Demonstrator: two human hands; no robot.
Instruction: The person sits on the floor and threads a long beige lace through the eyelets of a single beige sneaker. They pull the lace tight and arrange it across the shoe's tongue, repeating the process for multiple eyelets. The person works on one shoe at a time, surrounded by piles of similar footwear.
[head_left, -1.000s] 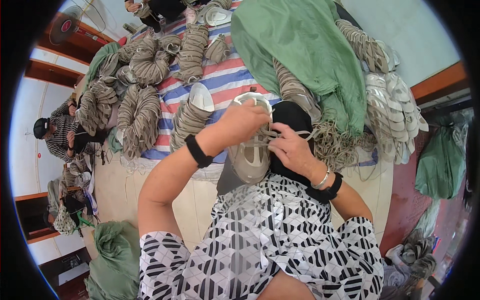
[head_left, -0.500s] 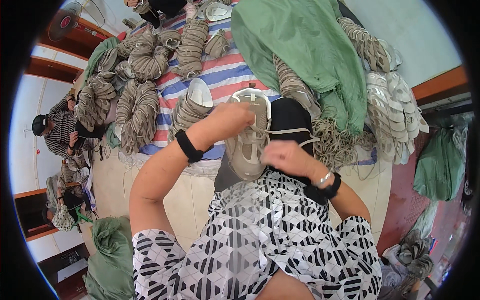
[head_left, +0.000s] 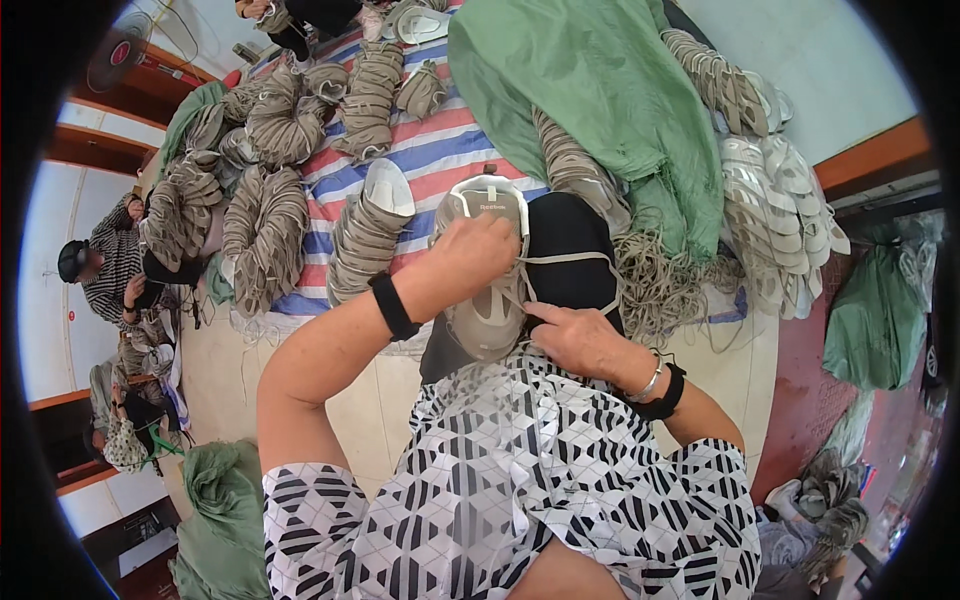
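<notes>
A: What have we just changed?
B: Our left hand (head_left: 480, 245) has shifted rightward over the shoe (head_left: 480, 328). Our right hand (head_left: 585, 342), a blur moments ago, is sharper now, its index stretched to the shoe's right edge.
A: Our fingers?
B: Left ones curl over the tongue (head_left: 478, 206); right ones bend behind that index. Whether either grips the lace (head_left: 570, 260), we can't tell.
A: And the shoe?
B: Under our left hand, toe toward us, beside the black cloth (head_left: 568, 215).
A: Meaning?
B: Lacing seems unfinished, we judge: a length crosses that cloth.
</notes>
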